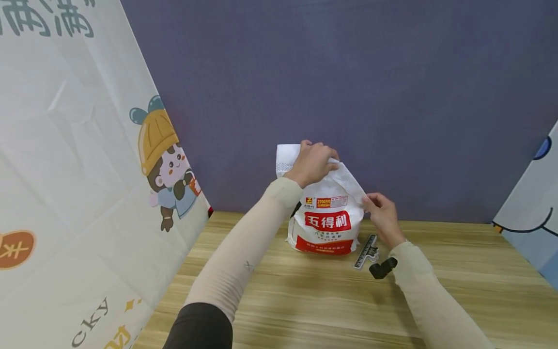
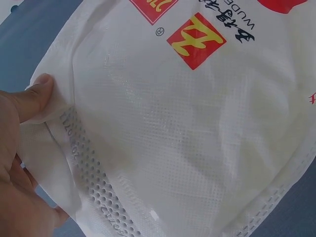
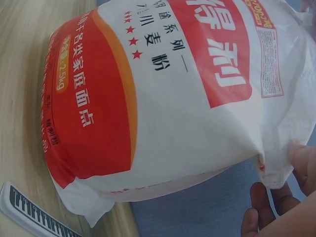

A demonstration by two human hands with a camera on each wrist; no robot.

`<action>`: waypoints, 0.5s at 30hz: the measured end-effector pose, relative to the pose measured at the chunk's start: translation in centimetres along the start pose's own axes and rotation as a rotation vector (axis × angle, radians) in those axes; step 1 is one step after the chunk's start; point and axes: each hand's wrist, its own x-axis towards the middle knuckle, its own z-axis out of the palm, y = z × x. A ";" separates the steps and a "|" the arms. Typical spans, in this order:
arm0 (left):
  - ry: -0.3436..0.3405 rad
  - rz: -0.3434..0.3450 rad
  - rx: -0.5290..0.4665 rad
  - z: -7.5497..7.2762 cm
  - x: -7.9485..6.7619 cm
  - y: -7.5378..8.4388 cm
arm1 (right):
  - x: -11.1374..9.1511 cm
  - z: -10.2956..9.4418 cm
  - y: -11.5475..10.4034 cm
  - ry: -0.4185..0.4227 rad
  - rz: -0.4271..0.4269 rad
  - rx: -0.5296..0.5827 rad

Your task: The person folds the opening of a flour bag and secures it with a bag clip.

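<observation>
Upright flour bag (image 1: 327,220), left fingers (image 1: 328,154) pinching top, right fingers (image 1: 380,199) pinching corner, clip (image 1: 364,253) nearby

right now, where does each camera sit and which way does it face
Head: worn on the head, facing forward and down at the white bag; left hand, right hand and sleeved arms show.
Left wrist: worn there, facing the bag's upper front; left hand shows.
Right wrist: worn there, facing the bag's printed front and clip; right hand shows.
Shared by head and right wrist: clip, bag, right hand.
</observation>
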 end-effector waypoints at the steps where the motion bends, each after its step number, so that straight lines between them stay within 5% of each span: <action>1: -0.001 -0.001 0.000 0.0 0.0 0.0 | 0.0 0.0 0.1 -0.001 0.000 -0.001; 15: 0.004 0.013 0.008 0.2 0.0 -0.1 | -0.3 -0.3 1.1 0.067 0.008 0.019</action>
